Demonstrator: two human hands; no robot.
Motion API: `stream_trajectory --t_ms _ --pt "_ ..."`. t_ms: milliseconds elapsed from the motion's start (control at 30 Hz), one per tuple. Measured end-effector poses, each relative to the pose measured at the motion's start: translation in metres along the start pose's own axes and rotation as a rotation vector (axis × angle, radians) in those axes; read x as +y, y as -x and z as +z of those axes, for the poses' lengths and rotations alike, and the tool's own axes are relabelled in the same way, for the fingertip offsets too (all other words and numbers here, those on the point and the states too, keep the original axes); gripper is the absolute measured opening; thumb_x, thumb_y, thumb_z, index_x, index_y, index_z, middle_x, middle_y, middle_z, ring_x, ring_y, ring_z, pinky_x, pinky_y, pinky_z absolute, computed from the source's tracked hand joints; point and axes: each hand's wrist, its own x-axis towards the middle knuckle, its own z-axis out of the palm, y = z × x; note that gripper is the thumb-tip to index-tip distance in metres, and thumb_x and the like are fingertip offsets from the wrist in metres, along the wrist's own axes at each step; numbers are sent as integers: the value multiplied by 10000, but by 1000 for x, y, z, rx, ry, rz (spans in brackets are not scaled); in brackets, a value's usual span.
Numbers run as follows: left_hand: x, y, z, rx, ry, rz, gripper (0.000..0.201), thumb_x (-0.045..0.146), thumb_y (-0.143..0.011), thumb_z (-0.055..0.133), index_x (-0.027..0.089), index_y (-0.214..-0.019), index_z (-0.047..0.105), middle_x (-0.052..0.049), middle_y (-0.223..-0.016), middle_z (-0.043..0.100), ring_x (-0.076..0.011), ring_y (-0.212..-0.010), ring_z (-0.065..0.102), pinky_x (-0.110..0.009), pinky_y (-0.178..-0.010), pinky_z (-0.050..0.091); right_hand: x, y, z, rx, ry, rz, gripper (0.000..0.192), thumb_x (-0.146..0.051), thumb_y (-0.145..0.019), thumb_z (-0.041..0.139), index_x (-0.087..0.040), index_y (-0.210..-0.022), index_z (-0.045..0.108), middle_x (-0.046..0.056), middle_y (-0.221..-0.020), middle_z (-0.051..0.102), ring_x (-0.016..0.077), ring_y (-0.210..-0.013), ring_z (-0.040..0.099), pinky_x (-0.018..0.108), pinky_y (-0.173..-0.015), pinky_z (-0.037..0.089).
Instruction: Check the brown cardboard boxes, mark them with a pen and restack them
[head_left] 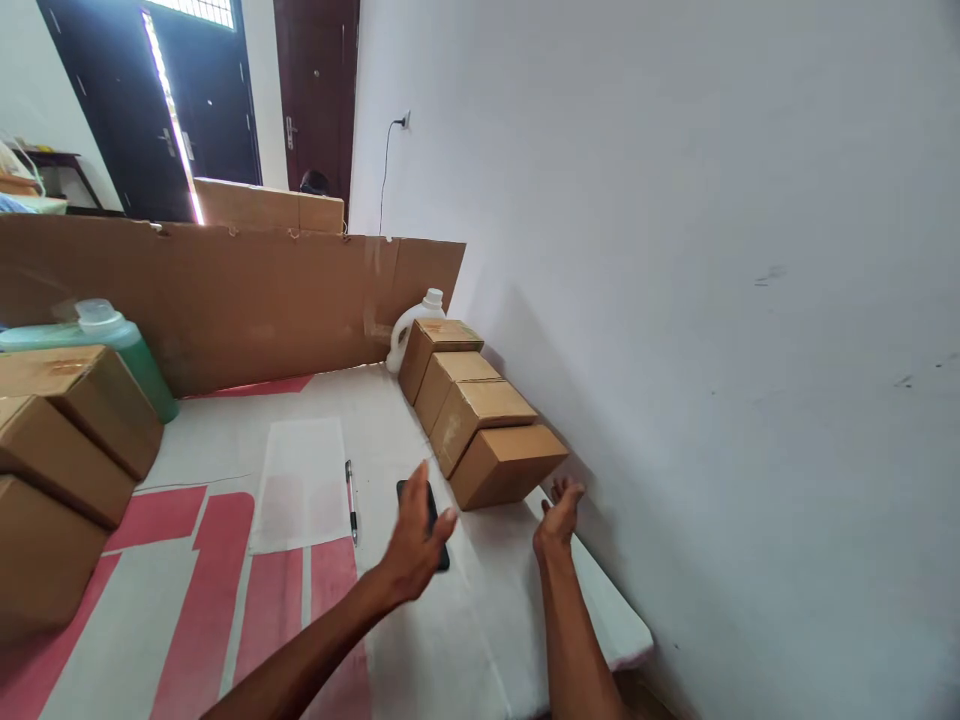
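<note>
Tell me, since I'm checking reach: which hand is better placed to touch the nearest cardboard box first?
Probably the right hand: it is open beside the nearest cardboard box, while the left hand hovers over the black phone.

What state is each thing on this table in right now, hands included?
Left hand: open, empty, above the black phone.
Right hand: open, empty, beside the nearest box.
Four boxes by the wall: shut, in a row.
White jug: capped, upright.
Green jug: capped.
Pen: lying flat.

My table (480, 640) carries boxes (480, 420), more boxes (60, 450), two bottles (409, 325), a pen (350, 500), a phone (439, 545) and paper (300, 485).
</note>
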Motion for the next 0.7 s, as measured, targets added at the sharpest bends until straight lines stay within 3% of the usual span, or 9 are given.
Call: stream_trajectory --t_ms 33,133,233,333,400,500,567,700 --pt "5 -17 17 -110 23 -23 888 642 -1005 346 107 -1651 55 -158 -1742 28 -270 -1614 3 -463 -1310 33 6 2 3 -5 -14 50 852 -711 -910 119 -136 -1372 544 285 -1343 609 402 -1285 576 610 -928 512" --pt "15 -54 50 -241 37 -54 1027 705 -963 377 8 -1632 33 -242 -1721 15 -320 -1609 13 -472 -1306 46 14 21 1 -40 -48 136 779 -725 -903 205 -193 -1308 603 216 -1303 661 374 -1257 612 580 -930 533" --pt "17 -45 46 -266 63 -57 1075 741 -939 399 11 -1633 22 -234 -1723 20 -328 -1608 18 -482 -1306 66 7 55 -13 -59 -60 129 698 -733 -898 323 -280 -1377 554 120 -1424 592 332 -1335 547 591 -1043 486" --pt "12 7 12 -220 94 39 986 696 -960 437 147 -1658 10 -152 -1742 52 -318 -1610 14 -514 -1305 70 -14 98 -19 -100 -76 34 597 -667 -957 367 -363 -1458 478 35 -1540 483 281 -1429 442 564 -1194 347" --pt "5 49 -17 -108 62 121 934 655 -976 451 224 -1660 -16 -114 -1749 33 -327 -1608 18 -549 -1298 106 -31 131 -7 -200 -120 -77 539 -601 -999 378 -363 -1474 473 35 -1540 479 287 -1435 434 557 -1202 332" --pt "-15 105 -63 232 -57 174 872 642 -987 420 285 -1658 -8 -111 -1743 59 -356 -1592 124 -602 -1269 211 -47 184 36 -414 -188 -124 558 -562 -1014 422 -276 -1491 475 105 -1528 504 323 -1393 493 558 -1143 402" --pt "-34 135 -91 431 -129 106 805 589 -1005 421 318 -1655 31 -113 -1730 111 -354 -1569 210 -607 -1244 279 -50 218 71 -591 -212 -70 586 -559 -1018 431 -240 -1509 460 141 -1552 487 330 -1401 497 541 -1130 421" --pt "-70 177 -136 615 -191 -87 767 547 -1016 433 316 -1653 76 -146 -1681 232 -359 -1512 328 -615 -1202 340 -42 268 125 -888 -209 -30 607 -558 -1019 443 -240 -1536 442 137 -1587 459 309 -1496 386 532 -1201 345"
